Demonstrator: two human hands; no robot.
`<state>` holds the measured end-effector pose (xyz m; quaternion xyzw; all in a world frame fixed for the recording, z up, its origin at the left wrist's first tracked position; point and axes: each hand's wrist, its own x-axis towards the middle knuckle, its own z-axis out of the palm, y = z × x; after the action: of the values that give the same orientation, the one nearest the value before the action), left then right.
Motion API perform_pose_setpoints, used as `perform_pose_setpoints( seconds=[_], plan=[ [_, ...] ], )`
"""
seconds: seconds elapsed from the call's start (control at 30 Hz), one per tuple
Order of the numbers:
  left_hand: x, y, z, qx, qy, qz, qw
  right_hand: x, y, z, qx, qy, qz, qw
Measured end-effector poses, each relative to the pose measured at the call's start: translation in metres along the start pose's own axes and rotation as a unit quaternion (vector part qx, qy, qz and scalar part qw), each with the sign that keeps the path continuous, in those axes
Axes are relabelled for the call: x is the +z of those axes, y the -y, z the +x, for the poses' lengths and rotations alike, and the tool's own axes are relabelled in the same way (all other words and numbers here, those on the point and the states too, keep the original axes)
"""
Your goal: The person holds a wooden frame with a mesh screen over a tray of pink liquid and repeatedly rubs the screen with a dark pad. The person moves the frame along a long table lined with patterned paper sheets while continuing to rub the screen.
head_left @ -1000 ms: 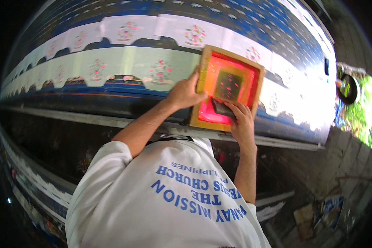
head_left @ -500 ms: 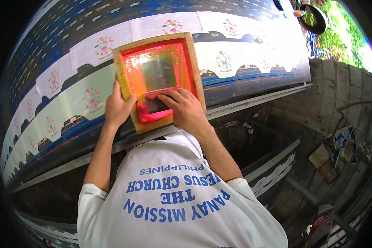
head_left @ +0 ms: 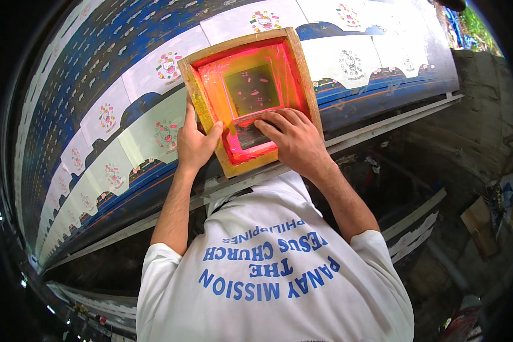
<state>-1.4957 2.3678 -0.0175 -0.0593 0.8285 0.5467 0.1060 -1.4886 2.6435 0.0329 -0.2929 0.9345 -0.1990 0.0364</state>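
A wooden screen-printing frame (head_left: 307, 85) lies tilted on the printing table in front of me, its inner edges smeared with pink and orange ink. Through its mesh window (head_left: 249, 91) a small patterned design shows faintly. My left hand (head_left: 196, 145) grips the frame's left side, thumb on top and fingers along the outer edge. Inside the near end of the frame, my right hand (head_left: 299, 139) has its bent fingers closed on a dark, ink-edged squeegee (head_left: 248, 137). The squeegee's far right part is hidden beneath those fingers.
White cut pieces (head_left: 350, 65) printed with a colourful cartoon design lie in rows along the long, blue-stained table (head_left: 376, 105). A metal rail (head_left: 393, 122) runs along its near edge. Cardboard (head_left: 480, 228) lies on the ground at right.
The view has shifted, so table, frame and hands all appear farther right and slightly higher. Both hands keep the same hold, and the squeegee stays at the frame's near end.
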Motion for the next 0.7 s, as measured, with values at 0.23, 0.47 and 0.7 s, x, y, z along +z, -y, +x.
perform_pose_setpoints(
  seconds=[0.23,0.47,0.7],
  plan=[
    [0.035,0.014,0.002,0.008,-0.021,-0.077,0.997,0.001,-0.027,-0.013,-0.012,0.010,0.031,0.999],
    [0.034,0.028,0.005,0.043,-0.034,-0.063,0.997,-0.003,-0.032,-0.015,-0.040,0.016,0.028,0.999],
    [0.034,0.034,0.002,0.036,-0.038,-0.073,0.996,-0.005,-0.028,-0.015,-0.048,-0.002,0.034,0.998]
  ],
)
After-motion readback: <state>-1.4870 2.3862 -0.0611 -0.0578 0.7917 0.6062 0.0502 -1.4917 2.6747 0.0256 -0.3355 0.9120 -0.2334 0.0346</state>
